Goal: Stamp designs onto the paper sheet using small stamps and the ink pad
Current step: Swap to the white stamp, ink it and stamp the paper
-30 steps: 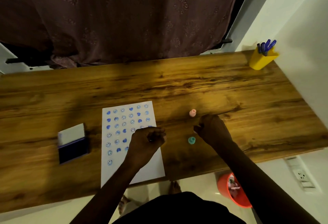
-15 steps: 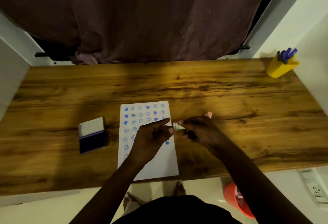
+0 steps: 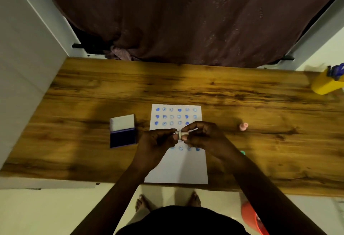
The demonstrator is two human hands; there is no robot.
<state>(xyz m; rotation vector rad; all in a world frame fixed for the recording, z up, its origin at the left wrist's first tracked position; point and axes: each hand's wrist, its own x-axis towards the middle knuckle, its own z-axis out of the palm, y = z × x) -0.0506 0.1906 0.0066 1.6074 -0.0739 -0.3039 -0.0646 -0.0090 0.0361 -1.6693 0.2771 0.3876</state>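
You've got both hands meeting over the paper sheet point(image 3: 176, 167), left hand point(image 3: 158, 142) and right hand point(image 3: 202, 138) pinching one small pale stamp point(image 3: 179, 135) between the fingertips. Rows of blue prints cover the sheet's top half. The open ink pad point(image 3: 122, 131) sits just left of it on the wooden table point(image 3: 242, 93), a pink stamp point(image 3: 243, 126) off to the right.

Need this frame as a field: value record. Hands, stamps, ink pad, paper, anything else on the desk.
left hand: pinching one end of the small stamp
right hand: pinching the other end
small stamp: pale, held between both hands above the paper
paper sheet: blue prints in rows on far part, near part blank
ink pad: open, left of paper
pink stamp: on desk, right of paper
teal stamp: mostly hidden by right arm
yellow pen holder: far right corner
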